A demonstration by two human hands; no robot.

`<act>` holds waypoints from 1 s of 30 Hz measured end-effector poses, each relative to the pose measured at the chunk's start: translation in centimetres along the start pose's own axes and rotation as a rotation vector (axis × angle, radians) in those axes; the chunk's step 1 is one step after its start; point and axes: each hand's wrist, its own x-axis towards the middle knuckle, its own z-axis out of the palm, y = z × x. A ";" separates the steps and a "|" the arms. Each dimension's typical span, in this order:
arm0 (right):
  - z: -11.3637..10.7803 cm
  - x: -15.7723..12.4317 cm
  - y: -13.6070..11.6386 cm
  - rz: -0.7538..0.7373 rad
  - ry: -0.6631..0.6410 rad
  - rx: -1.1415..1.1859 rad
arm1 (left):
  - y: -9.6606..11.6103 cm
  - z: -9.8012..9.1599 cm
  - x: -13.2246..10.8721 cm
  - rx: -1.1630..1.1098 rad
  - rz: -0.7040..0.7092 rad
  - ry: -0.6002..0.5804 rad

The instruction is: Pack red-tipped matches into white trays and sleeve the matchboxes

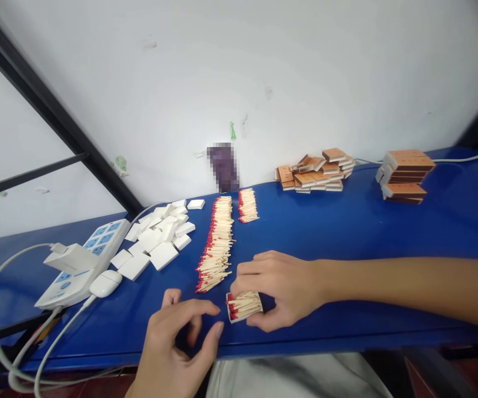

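My right hand (280,290) grips a small white matchbox tray (239,319) by its sides near the table's front edge. Red-tipped matches (245,304) fill the tray, heads toward the left. Just left of it, my left hand (187,337) hovers with thumb and fingers apart, holding nothing. Beyond the hands runs a long row of loose matches (218,243), with a shorter row of matches (247,205) to its right. White matchbox trays (150,239) lie in a loose heap at the left, some overlapping.
A white power strip (106,249) with a plugged-in charger (73,258), cables and a white puck-like device (105,283) occupy the left side. Orange-brown matchbox sleeves (317,172) are piled at the back, and stacked matchboxes (406,171) stand farther right. A white wall (305,72) rises behind the blue table (346,232).
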 end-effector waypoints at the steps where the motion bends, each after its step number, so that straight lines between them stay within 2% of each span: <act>1: 0.0 0.0 0.0 0.002 -0.006 0.004 | -0.1 -0.1 -0.1 -0.027 -0.026 0.015; 7: 0.0 0.1 0.0 -0.003 -0.046 0.026 | -0.1 0.1 0.3 -0.071 -0.174 -0.003; 14: -0.3 0.2 0.0 -0.047 -0.089 -0.041 | -0.2 0.4 -0.2 -0.022 -0.147 -0.038; 20: -0.1 0.1 -0.1 -0.034 -0.095 -0.028 | 0.4 0.3 0.5 -0.012 -0.076 -0.103; 26: 0.2 0.1 -0.1 -0.005 -0.081 0.014 | 0.5 0.6 0.3 0.011 0.006 -0.108; 30: 0.2 0.1 -0.2 0.006 -0.058 0.025 | 0.4 0.9 0.2 0.038 0.014 -0.098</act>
